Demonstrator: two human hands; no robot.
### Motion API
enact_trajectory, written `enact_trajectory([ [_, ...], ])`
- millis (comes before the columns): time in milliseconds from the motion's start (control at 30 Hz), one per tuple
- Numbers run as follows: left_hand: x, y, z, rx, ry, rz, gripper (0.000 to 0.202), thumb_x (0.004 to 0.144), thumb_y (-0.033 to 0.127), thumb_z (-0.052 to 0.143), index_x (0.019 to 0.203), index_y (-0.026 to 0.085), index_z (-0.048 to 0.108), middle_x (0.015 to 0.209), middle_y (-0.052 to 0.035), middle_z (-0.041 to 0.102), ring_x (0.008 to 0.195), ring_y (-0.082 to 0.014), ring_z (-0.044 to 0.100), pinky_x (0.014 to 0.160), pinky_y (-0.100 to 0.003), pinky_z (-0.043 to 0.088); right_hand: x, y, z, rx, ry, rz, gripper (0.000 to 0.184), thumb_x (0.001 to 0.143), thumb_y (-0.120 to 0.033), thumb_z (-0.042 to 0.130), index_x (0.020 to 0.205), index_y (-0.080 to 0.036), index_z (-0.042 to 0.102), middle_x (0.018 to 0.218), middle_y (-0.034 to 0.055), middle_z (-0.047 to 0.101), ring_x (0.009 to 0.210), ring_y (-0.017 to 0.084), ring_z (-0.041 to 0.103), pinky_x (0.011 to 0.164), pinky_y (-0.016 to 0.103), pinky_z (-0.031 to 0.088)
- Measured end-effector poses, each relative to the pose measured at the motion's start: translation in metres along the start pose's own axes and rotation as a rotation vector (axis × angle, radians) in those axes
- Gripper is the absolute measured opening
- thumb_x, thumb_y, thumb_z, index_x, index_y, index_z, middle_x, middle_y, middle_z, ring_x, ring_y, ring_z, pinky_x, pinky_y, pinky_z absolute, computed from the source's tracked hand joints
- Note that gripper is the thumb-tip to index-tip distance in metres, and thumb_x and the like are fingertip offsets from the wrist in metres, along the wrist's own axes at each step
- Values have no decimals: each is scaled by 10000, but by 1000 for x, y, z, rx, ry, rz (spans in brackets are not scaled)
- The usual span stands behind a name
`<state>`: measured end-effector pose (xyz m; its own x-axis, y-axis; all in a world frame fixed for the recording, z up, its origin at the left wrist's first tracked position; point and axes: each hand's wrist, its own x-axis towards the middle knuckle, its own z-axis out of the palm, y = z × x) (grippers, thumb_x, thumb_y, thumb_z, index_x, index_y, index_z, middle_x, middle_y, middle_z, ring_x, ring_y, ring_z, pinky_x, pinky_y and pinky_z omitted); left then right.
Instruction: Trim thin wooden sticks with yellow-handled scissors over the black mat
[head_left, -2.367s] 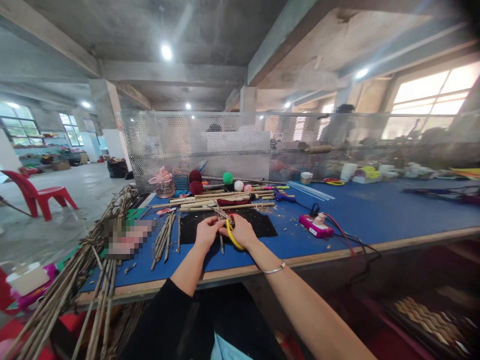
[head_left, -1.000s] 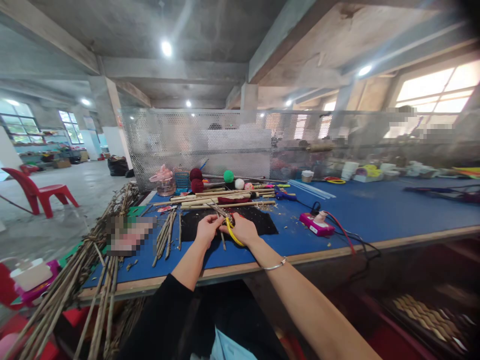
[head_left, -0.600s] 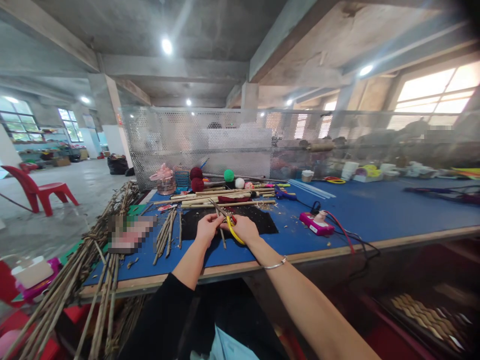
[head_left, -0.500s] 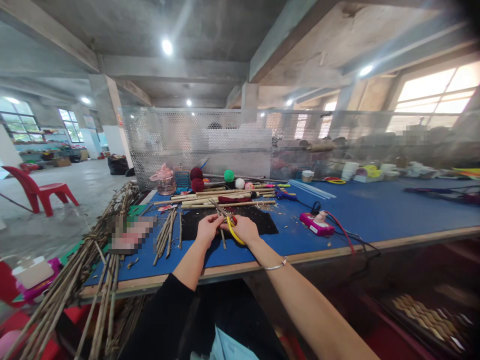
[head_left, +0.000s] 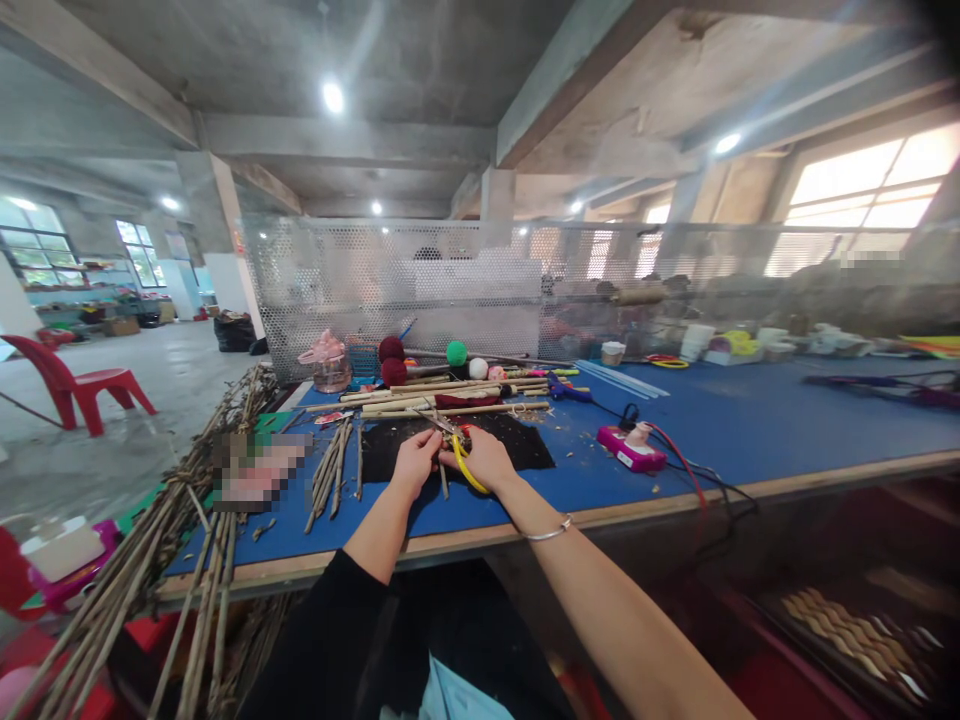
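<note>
Pinches a thin stick (head_left: 444, 484) in the closed left hand (head_left: 414, 462), grips yellow-handled cutters (head_left: 465, 467) in the closed right hand (head_left: 486, 458), above the black cloth (head_left: 525, 445) on the surface (head_left: 750, 420). Dips slightly lower than a moment ago; same hold, same work.

Only one cam here, head-worn, sitting above the near edge of the blue table (head_left: 750, 420), facing forward and barely tilted down. The left hand (head_left: 415, 462) and right hand (head_left: 487, 458) land mid-frame, fairly close. The mesh screen (head_left: 390, 280) and ceiling (head_left: 375, 60) fill the far half.
</note>
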<state>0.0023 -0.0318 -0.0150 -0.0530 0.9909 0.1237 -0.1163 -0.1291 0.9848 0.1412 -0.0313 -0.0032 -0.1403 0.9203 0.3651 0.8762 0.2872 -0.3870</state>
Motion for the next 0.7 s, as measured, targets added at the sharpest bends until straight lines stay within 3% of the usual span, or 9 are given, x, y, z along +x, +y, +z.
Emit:
enact_trajectory([
  [333, 0, -2, 1, 0, 5, 9, 479, 604, 482, 620, 930, 131, 641, 670, -32, 604, 449, -47, 432, 380, -149, 313, 2, -1, 2, 59, -12, -3, 498, 662, -579, 546, 983, -200, 518, 927, 48, 601, 853, 181, 564, 687, 249, 368],
  [700, -1, 1, 1, -5, 54, -3, 544, 573, 468, 655, 1000, 132, 625, 722, -51, 630, 463, -56, 467, 397, -164, 350, 1, -4, 0, -52, -31, 48, 545, 650, -693, 448, 883, -210, 546, 825, 60, 633, 778, 211, 596, 625, 263, 380],
])
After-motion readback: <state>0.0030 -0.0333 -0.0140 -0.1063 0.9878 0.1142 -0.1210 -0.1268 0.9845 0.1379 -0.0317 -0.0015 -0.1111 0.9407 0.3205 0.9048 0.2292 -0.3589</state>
